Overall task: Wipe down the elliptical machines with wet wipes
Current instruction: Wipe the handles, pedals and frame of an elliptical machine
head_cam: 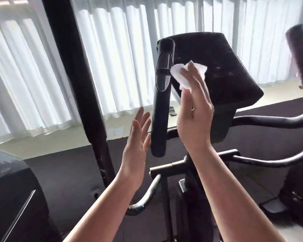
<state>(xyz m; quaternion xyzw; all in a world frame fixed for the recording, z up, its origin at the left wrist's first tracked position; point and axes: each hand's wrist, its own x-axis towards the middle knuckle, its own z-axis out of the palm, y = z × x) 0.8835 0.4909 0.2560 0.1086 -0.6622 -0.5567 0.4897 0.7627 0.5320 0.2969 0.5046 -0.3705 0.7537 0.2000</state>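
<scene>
Count: two hands, one wet wipe, one console, one short upright handle in front of it, two tall moving arm bars (one at left, one blurred at far right), and two curved black side handlebars at right. Right hand [195,119] is raised with fingers nearly straight and close together, thumb alongside; the crumpled white wet wipe [185,74] sits under the fingertips and is pressed flat against the back face of the black console [226,70], its left edge just beside the upright handle [162,95]. No curl round the wipe is visible; the fingers press rather than pinch. Left hand [137,147] is raised below and to the left, palm turned towards the handle, fingers straight and slightly spread, holding nothing; its fingertips lie just beside the lower end of the handle, and contact cannot be told. The handle is glossy black, tilted slightly, with a grey oval inset near its top. The left arm bar [80,81] is a thick dark padded post, running from the top of the view down past the left hand. The right arm bar [299,49] is motion-blurred. The side handlebars [273,119] curve outward from below the console. Pleated white curtains [112,58] cover the windows behind. A dark housing [12,189] of a neighbouring machine fills the lower left corner.
</scene>
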